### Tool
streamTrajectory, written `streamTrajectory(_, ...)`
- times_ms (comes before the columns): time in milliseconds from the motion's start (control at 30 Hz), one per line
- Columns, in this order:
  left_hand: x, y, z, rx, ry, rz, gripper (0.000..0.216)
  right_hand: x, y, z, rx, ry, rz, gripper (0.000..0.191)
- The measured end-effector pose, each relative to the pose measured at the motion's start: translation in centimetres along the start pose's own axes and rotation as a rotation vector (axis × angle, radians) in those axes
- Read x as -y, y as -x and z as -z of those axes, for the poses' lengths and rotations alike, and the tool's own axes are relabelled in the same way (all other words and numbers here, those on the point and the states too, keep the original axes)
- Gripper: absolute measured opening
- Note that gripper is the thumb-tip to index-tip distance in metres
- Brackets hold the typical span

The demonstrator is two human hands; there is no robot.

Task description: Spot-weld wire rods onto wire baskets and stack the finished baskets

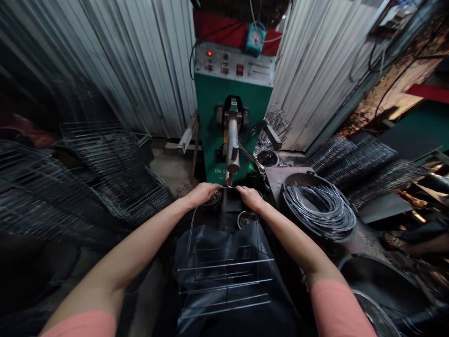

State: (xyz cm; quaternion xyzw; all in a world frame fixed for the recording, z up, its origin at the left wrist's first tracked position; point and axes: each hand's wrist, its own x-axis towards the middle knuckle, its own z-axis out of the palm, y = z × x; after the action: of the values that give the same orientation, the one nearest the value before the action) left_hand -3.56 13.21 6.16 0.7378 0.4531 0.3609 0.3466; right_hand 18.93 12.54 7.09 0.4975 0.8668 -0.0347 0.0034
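Note:
My left hand [206, 193] and my right hand [250, 197] are both closed on the upper end of a wire frame [224, 264]. A thin wire spans between my fingers, right under the tip of the metal arm [232, 152] on a green machine that looks like a spot welder [210, 107]. Whether the tip touches the wire, I cannot tell. The frame's lower part, with several crossbars, hangs toward me over a dark apron [280, 304]. Small round containers [247, 219] sit below my hands, partly hidden.
A wide pan [286, 180] holding curved metal wires [319, 213] stands at right, with a dark basin [379, 281] nearer me. Stacked wire racks [108, 164] fill the left. More wire pieces [365, 159] lie far right. Another person's foot [394, 241] shows at the right.

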Motion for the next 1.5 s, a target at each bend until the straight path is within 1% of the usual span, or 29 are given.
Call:
streamTrajectory(100,-0.2,-0.2,0.3,0.076,-0.102,-0.001,0.018,-0.3,-0.3,0.3,0.0,-0.055,0.02,0.031)
streamTrajectory(200,-0.7,-0.4,0.6,0.158,-0.236,0.013,0.023,-0.8,-0.6,0.5,-0.016,-0.105,0.035,0.027)
streamTrajectory(300,-1.5,-0.6,0.8,0.238,-0.348,0.106,0.032,-1.2,-0.9,0.5,-0.038,-0.143,0.042,0.025)
streamTrajectory(367,-2.1,-0.7,0.9,0.274,-0.366,0.173,0.035,-1.3,-1.0,0.4,-0.047,-0.163,0.049,0.024)
streamTrajectory(433,-2.5,-0.7,1.0,0.291,-0.357,0.203,0.035,-1.3,-1.0,0.2,-0.055,-0.174,0.058,0.023)
streamTrajectory(600,-3.0,-0.5,1.1,0.292,-0.352,0.215,0.034,-1.3,-1.1,0.0,-0.059,-0.158,0.068,0.024)
streamTrajectory(733,-2.5,-0.6,1.0,0.292,-0.364,0.183,0.034,-1.2,-1.0,0.1,-0.056,-0.144,0.061,0.024)
streamTrajectory(900,-1.3,-0.9,0.7,0.235,-0.429,0.034,0.031,-1.2,-0.9,0.1,-0.061,-0.124,0.056,0.024)
streamTrajectory(967,-1.0,-0.9,0.7,0.223,-0.443,0.004,0.031,-1.2,-0.9,0.0,-0.064,-0.122,0.058,0.024)
streamTrajectory(1200,-1.2,-0.7,0.8,0.225,-0.37,-0.025,0.028,-1.0,-1.0,-0.4,-0.065,-0.109,0.034,0.022)
streamTrajectory(1500,-0.9,-1.6,0.7,0.22,-0.511,-0.023,0.03,-1.1,-1.2,0.2,-0.066,-0.107,-0.011,0.024)
